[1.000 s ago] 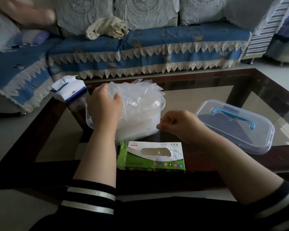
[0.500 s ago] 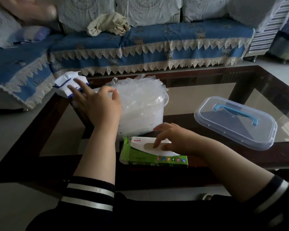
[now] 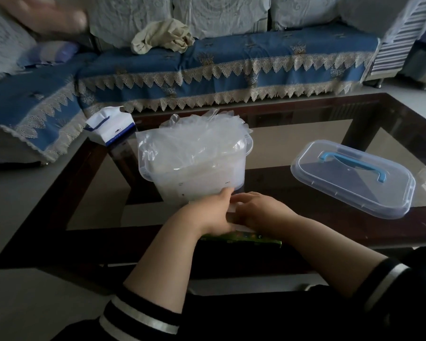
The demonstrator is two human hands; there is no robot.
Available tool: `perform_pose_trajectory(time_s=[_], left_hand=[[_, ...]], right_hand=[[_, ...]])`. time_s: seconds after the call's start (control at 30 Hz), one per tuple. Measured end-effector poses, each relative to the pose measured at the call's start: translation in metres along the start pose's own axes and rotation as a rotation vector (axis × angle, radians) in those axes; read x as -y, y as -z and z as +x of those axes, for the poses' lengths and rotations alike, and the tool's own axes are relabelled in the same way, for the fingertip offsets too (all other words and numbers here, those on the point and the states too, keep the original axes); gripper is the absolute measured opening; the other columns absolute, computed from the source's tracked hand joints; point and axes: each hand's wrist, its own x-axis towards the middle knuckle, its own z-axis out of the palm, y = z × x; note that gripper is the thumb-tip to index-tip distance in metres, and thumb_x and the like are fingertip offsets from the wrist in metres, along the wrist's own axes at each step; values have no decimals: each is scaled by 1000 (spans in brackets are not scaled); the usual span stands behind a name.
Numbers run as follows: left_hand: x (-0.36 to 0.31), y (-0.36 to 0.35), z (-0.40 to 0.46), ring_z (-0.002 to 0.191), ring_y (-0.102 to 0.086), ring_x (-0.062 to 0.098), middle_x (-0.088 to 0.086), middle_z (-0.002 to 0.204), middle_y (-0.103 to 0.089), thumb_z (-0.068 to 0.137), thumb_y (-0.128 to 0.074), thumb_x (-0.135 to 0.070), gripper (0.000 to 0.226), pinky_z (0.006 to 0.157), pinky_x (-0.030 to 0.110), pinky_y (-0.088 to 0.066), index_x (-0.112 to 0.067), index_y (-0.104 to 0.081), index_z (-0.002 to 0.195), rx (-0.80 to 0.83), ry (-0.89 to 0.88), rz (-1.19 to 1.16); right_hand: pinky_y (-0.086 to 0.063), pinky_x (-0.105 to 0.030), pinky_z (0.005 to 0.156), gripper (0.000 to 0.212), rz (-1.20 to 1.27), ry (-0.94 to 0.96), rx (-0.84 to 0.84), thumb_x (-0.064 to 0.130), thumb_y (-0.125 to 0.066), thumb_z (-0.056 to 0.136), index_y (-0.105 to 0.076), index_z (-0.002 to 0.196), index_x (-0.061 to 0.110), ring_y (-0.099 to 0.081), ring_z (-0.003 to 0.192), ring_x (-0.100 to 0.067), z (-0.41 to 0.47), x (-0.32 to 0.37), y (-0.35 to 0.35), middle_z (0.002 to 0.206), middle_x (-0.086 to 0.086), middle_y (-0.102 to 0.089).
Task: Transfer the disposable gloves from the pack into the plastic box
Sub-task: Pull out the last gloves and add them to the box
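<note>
- White-and-blue carton (image 3: pixel 110 127): far left on the tabletop (image 3: pixel 391 124), top flap torn open; contents not visible.
- Plastic box (image 3: pixel 194 173): clear, lidless, just right of the carton at mid-tabletop. Heaped with thin clear disposable gloves (image 3: pixel 202 134); the pile rises above the rim and spills over the left wall.
- Green pack (image 3: pixel 243 237): flat on the tabletop directly in front of the plastic box, near edge. Only its green front strip and a bit of white top show; both hands cover the rest. Whether any gloves remain inside cannot be told.
- Left hand (image 3: pixel 210 212): on the pack's left part, forearm coming up from bottom centre, knuckles toward the box. Fingers curled down over the pack's top; fingertips hidden.
- Right hand (image 3: pixel 262 210): on the pack's right part, close against the left hand. Fingers bent, gripping the white top of the pack.
- Lid (image 3: pixel 352 178): clear with a blue handle, lying flat on the right of the tabletop, well apart from the box.
- Behind: sofa with blue lace-edged cover (image 3: pixel 231 62), crumpled beige cloth (image 3: pixel 162 36) on the seat.
</note>
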Motion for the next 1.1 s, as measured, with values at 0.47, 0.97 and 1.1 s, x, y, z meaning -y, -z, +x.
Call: perform_pose_trajectory(time_s=[0.47, 0.97, 1.1], left_hand=[[16, -11, 23, 117, -53, 22, 0, 133, -52, 73, -81, -35, 83, 97, 35, -46, -19, -36, 141, -44, 26, -93], [-19, 27, -9, 104, -68, 21, 8, 106, -74, 76, -34, -71, 76, 87, 35, -55, -14, -64, 115, -171, -317, -1283], [-29, 15, 2, 111, -65, 18, 3, 115, -70, 75, -75, -40, 61, 93, 34, -52, -18, -57, 128, -282, -274, -1105]], right_hand=[[-54, -22, 79, 18, 867, -206, -862, 1, -53, 93, -59, 92, 18, -63, 84, 3, -23, 12, 70, 102, 8, -62], [-50, -25, 65, 17, 549, -245, -964, 7, -47, 96, -51, 95, 23, -52, 74, -5, -29, 8, 79, 97, 11, -51], [-49, -35, 72, 12, 462, -309, -900, 15, -45, 98, -55, 104, 16, -54, 87, -13, -20, 11, 66, 106, 6, -53]])
